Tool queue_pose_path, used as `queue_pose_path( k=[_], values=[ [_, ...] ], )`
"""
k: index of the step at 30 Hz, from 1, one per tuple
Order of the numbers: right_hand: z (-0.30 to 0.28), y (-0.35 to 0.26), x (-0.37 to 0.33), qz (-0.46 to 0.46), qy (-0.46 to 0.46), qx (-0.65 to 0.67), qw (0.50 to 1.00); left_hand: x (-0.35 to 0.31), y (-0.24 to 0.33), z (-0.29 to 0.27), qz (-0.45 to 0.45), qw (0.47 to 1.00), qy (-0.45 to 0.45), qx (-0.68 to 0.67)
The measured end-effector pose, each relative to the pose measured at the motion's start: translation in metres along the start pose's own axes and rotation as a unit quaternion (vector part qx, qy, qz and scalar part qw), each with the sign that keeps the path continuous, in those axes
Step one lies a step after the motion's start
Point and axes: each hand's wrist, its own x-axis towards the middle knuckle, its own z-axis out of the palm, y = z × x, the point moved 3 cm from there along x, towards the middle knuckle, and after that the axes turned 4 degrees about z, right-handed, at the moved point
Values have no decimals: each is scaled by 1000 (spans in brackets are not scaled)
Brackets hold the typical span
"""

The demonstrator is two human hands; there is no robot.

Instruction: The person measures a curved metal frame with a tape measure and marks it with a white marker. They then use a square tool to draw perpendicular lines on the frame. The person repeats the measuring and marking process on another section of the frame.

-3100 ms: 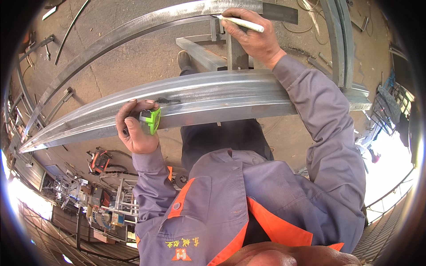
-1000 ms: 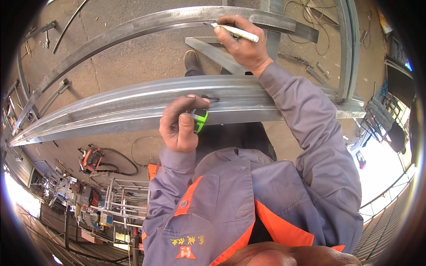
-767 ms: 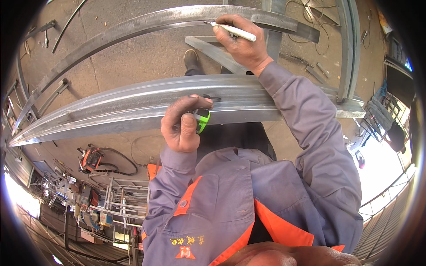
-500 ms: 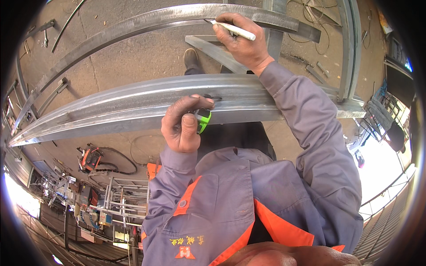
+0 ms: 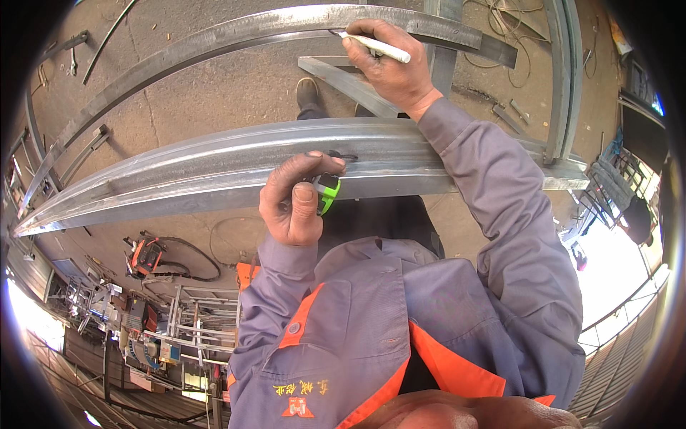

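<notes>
My right hand [image 5: 399, 80] is closed around a white marker pen [image 5: 380, 48]. The pen's dark tip points left and meets the near edge of the far metal bar [image 5: 214, 40]; whether it presses on the surface I cannot tell. Curled above the near metal beam [image 5: 214, 159], my left hand [image 5: 293, 207] grips a small green-and-black tape measure [image 5: 329, 191]. The fingers and thumb cover much of its case. No pulled-out blade can be made out. A small dark loop [image 5: 344, 156] shows just beyond the left fingertips.
An angled metal piece [image 5: 350, 84] lies between bar and beam, near a shoe [image 5: 307, 93]. Metal lengths [image 5: 561, 79] run along the right. An orange-and-black machine [image 5: 146, 255] with a cable sits on the floor at left. Thin cables [image 5: 509, 28] lie at the far right.
</notes>
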Motion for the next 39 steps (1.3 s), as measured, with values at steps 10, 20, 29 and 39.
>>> queue_pose_path(
  k=[10,20,29,39],
  values=[
    [0,1,0,17,-5,4,1000,0,0,0,0,1000,-9,13],
    [-18,-9,-4,135,-4,123,983,0,-5,-2,19,1000,-14,-16],
    [63,-77,13,162,-14,200,966,13,19,-30,-53,996,-56,-54],
    [106,-73,24,109,20,90,990,40,48,-162,4,997,56,47]
  ],
)
